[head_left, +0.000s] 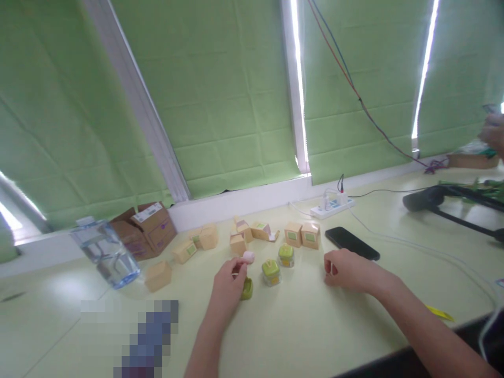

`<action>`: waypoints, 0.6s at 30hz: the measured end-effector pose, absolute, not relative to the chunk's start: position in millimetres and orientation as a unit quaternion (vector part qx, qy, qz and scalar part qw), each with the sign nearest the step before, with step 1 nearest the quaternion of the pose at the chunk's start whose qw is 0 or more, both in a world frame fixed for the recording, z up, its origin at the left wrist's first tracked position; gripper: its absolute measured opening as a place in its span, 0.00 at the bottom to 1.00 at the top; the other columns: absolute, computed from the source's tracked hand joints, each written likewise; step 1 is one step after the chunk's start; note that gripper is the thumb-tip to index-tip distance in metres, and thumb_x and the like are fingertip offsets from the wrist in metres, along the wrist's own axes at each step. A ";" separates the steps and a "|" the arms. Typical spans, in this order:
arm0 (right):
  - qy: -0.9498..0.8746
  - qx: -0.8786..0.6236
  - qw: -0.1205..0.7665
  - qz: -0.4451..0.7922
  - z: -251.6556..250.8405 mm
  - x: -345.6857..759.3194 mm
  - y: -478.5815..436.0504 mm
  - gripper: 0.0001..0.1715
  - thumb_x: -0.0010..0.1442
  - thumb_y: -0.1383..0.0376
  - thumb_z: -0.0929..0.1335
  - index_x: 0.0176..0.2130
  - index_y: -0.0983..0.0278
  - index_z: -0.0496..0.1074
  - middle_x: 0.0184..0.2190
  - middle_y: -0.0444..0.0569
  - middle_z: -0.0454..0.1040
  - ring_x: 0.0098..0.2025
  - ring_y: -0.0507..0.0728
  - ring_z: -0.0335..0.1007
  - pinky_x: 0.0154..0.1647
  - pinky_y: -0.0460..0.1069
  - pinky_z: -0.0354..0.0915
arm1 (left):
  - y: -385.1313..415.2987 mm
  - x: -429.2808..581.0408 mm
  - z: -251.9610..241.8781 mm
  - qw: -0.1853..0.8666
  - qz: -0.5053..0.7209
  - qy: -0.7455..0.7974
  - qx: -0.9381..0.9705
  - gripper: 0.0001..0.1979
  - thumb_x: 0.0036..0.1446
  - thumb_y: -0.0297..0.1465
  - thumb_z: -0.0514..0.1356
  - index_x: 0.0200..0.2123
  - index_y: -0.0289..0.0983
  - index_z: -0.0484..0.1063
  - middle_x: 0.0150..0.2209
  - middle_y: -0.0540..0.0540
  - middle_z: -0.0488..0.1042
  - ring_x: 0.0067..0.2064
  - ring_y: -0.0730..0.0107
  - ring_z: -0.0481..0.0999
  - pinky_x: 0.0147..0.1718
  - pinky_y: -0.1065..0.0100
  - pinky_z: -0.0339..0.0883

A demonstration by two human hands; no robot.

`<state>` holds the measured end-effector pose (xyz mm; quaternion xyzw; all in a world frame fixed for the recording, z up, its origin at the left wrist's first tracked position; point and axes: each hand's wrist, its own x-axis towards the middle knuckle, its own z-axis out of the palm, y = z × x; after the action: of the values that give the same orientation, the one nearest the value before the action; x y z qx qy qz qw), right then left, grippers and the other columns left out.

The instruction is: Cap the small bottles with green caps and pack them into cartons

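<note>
My left hand [230, 279] is closed, with thumb and fingers pinched beside a small pink piece [248, 257]; what the fingertips grip is too small to make out. A green lid [247, 289] lies under and beside that hand. Two small glass jars with green lids, one nearer [271, 272] and one farther [286, 254], stand between my hands. Right of them, my right hand [339, 269] rests near the table surface with fingers curled; anything between its fingertips cannot be made out. A black phone [352, 243] lies just behind it.
Small cardboard boxes [311, 235] stand behind the jars and to the left. A water bottle [106, 254] and a brown carton [145, 231] are at the left. A power strip [332, 207] lies behind the phone. Another person's hand [494, 134] shows at the far right.
</note>
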<state>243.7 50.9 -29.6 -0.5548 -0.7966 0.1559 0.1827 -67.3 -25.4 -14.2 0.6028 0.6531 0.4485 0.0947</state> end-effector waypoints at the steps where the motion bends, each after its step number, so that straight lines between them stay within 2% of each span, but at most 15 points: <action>1: -0.803 -0.547 0.177 0.158 -30.4 241.4 50.8 0.04 0.46 0.70 0.73 0.25 0.63 0.75 0.24 0.49 0.74 0.27 0.56 0.72 0.25 0.46 0.59 | -27.1 -67.4 -12.1 0.100 0.453 0.648 0.604 0.14 0.57 0.41 0.57 0.37 0.39 0.78 0.37 0.43 0.78 0.39 0.59 0.76 0.40 0.61 0.68; 4: -0.821 -0.517 0.183 0.158 -24.9 229.5 50.0 0.05 0.46 0.73 0.71 0.25 0.63 0.76 0.23 0.49 0.74 0.26 0.55 0.71 0.26 0.46 0.60 | -33.0 -69.4 -8.2 0.096 0.422 0.649 0.626 0.18 0.54 0.45 0.60 0.39 0.39 0.78 0.36 0.43 0.77 0.35 0.61 0.74 0.38 0.61 0.67; 6: -0.840 -0.476 0.209 0.158 -15.0 218.8 48.2 0.07 0.47 0.74 0.70 0.27 0.63 0.77 0.24 0.48 0.75 0.26 0.56 0.72 0.27 0.47 0.61 | -36.5 -71.7 -8.6 0.105 0.388 0.661 0.633 0.21 0.47 0.45 0.65 0.42 0.39 0.78 0.36 0.44 0.75 0.34 0.62 0.73 0.38 0.61 0.67; 9: -0.868 -0.362 0.274 0.203 3.6 198.6 43.0 0.09 0.53 0.71 0.68 0.29 0.62 0.79 0.24 0.46 0.76 0.27 0.55 0.71 0.30 0.47 0.63 | -40.2 -76.5 -12.4 0.145 0.347 0.671 0.639 0.30 0.35 0.39 0.73 0.45 0.39 0.76 0.38 0.43 0.75 0.37 0.59 0.73 0.39 0.61 0.66; 12: -0.856 -0.282 0.359 0.242 15.3 172.8 34.9 0.10 0.57 0.68 0.66 0.34 0.62 0.79 0.31 0.47 0.79 0.32 0.55 0.73 0.32 0.47 0.66 | -41.5 -81.0 -16.0 0.173 0.326 0.663 0.652 0.35 0.29 0.34 0.75 0.46 0.38 0.75 0.40 0.43 0.75 0.39 0.58 0.73 0.40 0.61 0.65; 14: -0.846 -0.237 0.391 0.274 14.8 154.2 28.4 0.10 0.59 0.67 0.66 0.37 0.61 0.79 0.35 0.47 0.79 0.34 0.54 0.74 0.34 0.47 0.68 | -40.9 -82.3 -17.2 0.177 0.320 0.662 0.655 0.33 0.30 0.33 0.74 0.45 0.38 0.75 0.40 0.43 0.75 0.39 0.58 0.73 0.40 0.62 0.65; 18: -0.849 -0.191 0.402 0.284 -3.3 126.5 16.4 0.11 0.59 0.69 0.67 0.39 0.62 0.79 0.36 0.48 0.76 0.34 0.53 0.73 0.37 0.47 0.69 | -37.0 -78.3 -17.8 0.157 0.309 0.657 0.669 0.20 0.39 0.35 0.71 0.39 0.37 0.76 0.37 0.46 0.76 0.38 0.60 0.73 0.38 0.64 0.64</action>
<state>126.5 16.4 -3.3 -0.1908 -0.8493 0.2844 0.4018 -78.3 -37.0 -17.8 0.6693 0.6570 0.3092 0.1575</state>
